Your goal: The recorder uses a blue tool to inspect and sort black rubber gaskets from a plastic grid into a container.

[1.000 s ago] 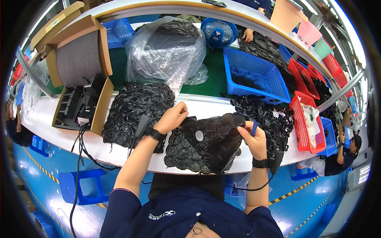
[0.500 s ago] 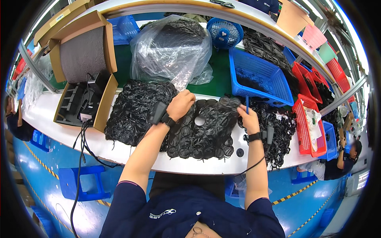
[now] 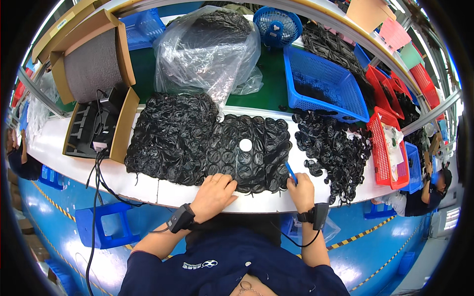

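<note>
My left hand (image 3: 213, 198) lies at the near edge of rows of round black pieces (image 3: 228, 148), fingers resting on that edge and thumb apart, holding nothing visible. Closed around a slim blue pen-like tool (image 3: 291, 173), my right hand (image 3: 301, 193) is at the near right corner of the rows. The tool's tip points away from me, beside the rightmost row. A white round spot (image 3: 245, 145) shows among the rows. To the left, a larger bed of black pieces (image 3: 170, 138) adjoins them. Loose black pieces (image 3: 338, 153) lie heaped to the right.
A cardboard box (image 3: 127, 126) with cabled devices stands left. Behind are a clear plastic bag (image 3: 173, 59) of black material, a blue fan (image 3: 277, 27) and a blue basket (image 3: 363, 113). Red baskets (image 3: 379, 143) stand right. A blue stool (image 3: 89, 224) is on the floor.
Both hands have come toward me, from the far part of the rows to the near edge. The blue tool has moved with my right hand. The view has shifted slightly.
</note>
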`<state>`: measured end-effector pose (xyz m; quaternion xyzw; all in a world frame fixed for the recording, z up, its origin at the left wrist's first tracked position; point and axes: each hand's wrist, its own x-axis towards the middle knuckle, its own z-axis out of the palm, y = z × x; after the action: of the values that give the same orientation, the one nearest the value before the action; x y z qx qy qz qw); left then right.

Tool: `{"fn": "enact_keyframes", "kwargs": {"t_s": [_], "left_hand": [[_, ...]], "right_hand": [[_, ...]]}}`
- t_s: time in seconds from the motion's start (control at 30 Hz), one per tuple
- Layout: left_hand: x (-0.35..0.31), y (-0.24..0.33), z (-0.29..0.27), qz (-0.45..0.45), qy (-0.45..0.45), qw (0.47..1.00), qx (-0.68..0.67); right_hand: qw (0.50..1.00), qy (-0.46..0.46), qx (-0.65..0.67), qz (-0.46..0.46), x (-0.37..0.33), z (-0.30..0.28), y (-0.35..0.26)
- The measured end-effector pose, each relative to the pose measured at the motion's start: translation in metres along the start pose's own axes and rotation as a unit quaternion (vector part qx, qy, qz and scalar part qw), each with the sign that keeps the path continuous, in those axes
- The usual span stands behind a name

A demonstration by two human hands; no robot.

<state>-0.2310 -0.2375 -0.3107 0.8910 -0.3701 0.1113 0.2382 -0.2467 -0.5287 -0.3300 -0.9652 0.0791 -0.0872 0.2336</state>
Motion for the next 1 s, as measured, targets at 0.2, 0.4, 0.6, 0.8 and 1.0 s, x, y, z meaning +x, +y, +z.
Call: {"fn": "enact_keyframes", "kwargs": {"t_s": [0.2,0.4,0.6,0.8,1.0], "left_hand": [[0.006,-0.005,0.005,0.028,-0.094,0.991,0.089],[0.013,-0.011,0.006,0.056,-0.036,0.994,0.089],[0.015,0.000,-0.004,0.054,-0.016,0.997,0.049],[0.009,0.002,0.004,0.060,-0.052,0.995,0.064],[0.007,0.007,-0.013,0.038,-0.131,0.989,0.051]], "right_hand": [[1.000,0.015,-0.012,-0.022,0.003,-0.004,0.004],[0.993,-0.025,0.084,0.080,-0.003,-0.017,-0.001],[0.992,-0.019,0.124,0.035,-0.016,-0.038,0.003],[0.991,-0.040,0.116,0.050,-0.021,-0.026,0.014],[0.968,-0.095,0.183,0.143,-0.022,-0.035,0.025]]}}
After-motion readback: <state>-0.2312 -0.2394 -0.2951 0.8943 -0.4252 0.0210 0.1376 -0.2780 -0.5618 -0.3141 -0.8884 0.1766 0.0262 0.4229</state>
